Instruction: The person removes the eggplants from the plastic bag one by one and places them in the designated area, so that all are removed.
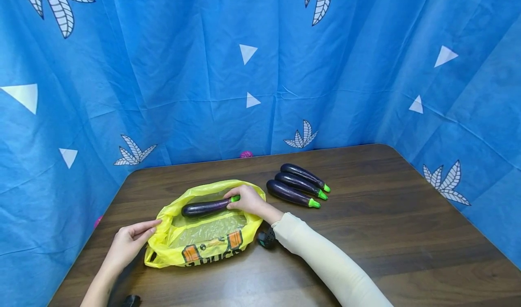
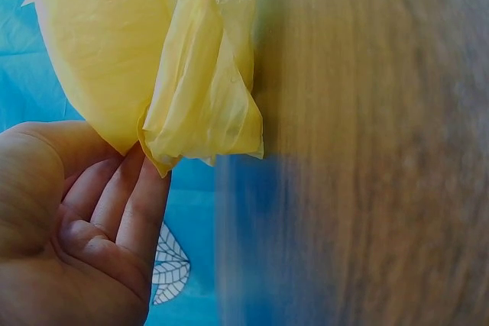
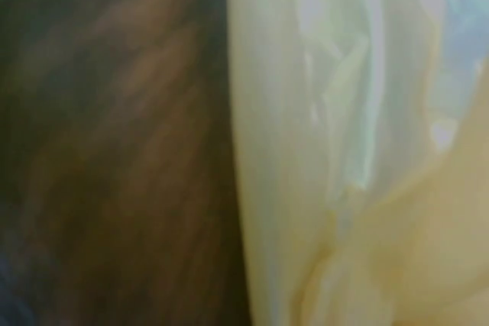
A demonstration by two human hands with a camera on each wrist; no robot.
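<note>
A yellow plastic bag (image 1: 163, 252) lies with its mouth spread wide on the brown table. My left hand (image 1: 127, 244) pinches the bag's left edge between thumb and fingers; the left wrist view shows the folded yellow plastic (image 2: 202, 104) at the fingertips. Inside the bag's mouth, my right hand (image 1: 249, 200) grips a dark purple eggplant (image 1: 205, 208) near its green stem end, the round end pointing left. The right wrist view shows mostly blurred plastic (image 3: 283, 143) close up, hiding the eggplant. Three more eggplants (image 1: 290, 193) lie side by side just right of the bag, green ends rightward.
The wooden table (image 1: 386, 216) stretches away to the right. A blue curtain (image 1: 211, 72) with leaf and triangle prints hangs behind and around it. Below my right wrist shows a small black device (image 1: 267, 238); another dark object (image 1: 132, 300) sits near my left forearm.
</note>
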